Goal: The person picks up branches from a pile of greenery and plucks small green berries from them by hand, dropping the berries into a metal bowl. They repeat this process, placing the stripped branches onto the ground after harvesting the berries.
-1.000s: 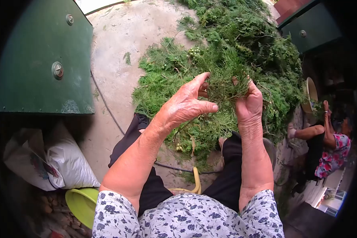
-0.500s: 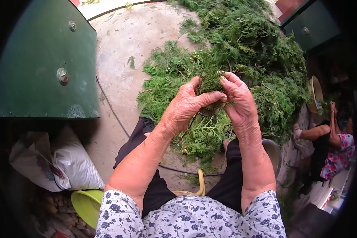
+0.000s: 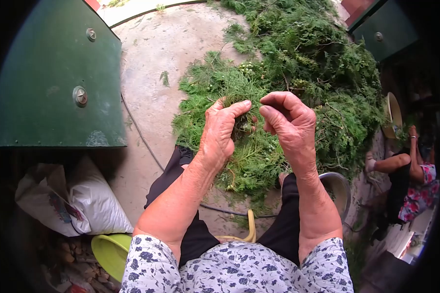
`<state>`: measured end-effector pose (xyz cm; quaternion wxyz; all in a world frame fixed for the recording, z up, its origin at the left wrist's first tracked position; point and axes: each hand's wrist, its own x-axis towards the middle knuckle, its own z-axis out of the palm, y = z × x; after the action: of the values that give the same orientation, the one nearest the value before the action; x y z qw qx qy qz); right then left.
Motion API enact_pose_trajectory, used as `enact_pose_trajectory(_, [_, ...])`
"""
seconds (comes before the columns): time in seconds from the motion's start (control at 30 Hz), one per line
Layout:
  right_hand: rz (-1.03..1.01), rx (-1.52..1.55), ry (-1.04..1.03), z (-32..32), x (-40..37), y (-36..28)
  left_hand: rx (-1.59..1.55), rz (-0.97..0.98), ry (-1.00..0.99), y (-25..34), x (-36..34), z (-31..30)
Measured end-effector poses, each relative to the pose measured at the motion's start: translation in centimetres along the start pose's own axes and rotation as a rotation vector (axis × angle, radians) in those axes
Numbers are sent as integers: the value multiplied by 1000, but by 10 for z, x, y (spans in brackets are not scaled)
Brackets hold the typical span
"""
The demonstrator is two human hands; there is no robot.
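Note:
My left hand is closed around a bunch of green conifer sprigs, whose feathery tips rise above my thumb. Just to its right, my right hand is held in a pinch, thumb against the curled fingers. Whatever it pinches, if anything, is too small to make out. The two hands are apart, with a narrow gap between them. Beneath and beyond them spreads a large heap of cut conifer branches, reaching back between my knees.
Left stands a green metal door, with a white sack and a lime-green basin below. A dark hose crosses the concrete. By my right knee is a metal bowl. At right, a person sits beside a yellowish basin.
My hands have separated: the right has come away to the right from the sprigs. The left has shifted slightly left and keeps the bunch.

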<state>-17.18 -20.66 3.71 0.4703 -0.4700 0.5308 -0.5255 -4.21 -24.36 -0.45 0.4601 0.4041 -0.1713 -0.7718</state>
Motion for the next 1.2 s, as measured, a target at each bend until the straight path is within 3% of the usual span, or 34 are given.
enact_pose_trajectory(0.07, [-152, -405, -28, 8, -1, 7, -16, 6, -2, -2, 0, 1])
enact_pose_trajectory(0.23, [-246, -519, 32, 5, 6, 27, -107, -109, -52, -5, 6, -2])
enact_pose_trajectory(0.37, [-286, -520, 19, 2, 7, 31, -104, -94, 16, -6, 8, -3])
enact_pose_trajectory(0.47, [-325, -581, 42, 1, 6, 30, -83, -80, -56, -3, 6, -3])
enact_pose_trajectory(0.67, [-134, -483, 63, -1, 5, 21, -45, -126, -53, -2, 3, 3])
enact_pose_trajectory(0.77, [-164, -183, 332, 10, 2, 14, -71, -167, -4, 1, 0, 8])
enact_pose_trajectory(0.8, [-165, -182, 332, 7, 2, 15, -71, -166, -4, 1, 0, 8])
enact_pose_trajectory(0.9, [-260, -404, 49, -1, 0, 24, -126, -116, 17, -4, 6, 4])
enact_pose_trajectory(1.13, [-327, -545, 72, 0, 1, 28, -92, -59, -16, -11, 10, 2])
enact_pose_trajectory(1.2, [-190, -396, 83, -3, 2, 29, -107, -57, -23, -10, 9, 2])
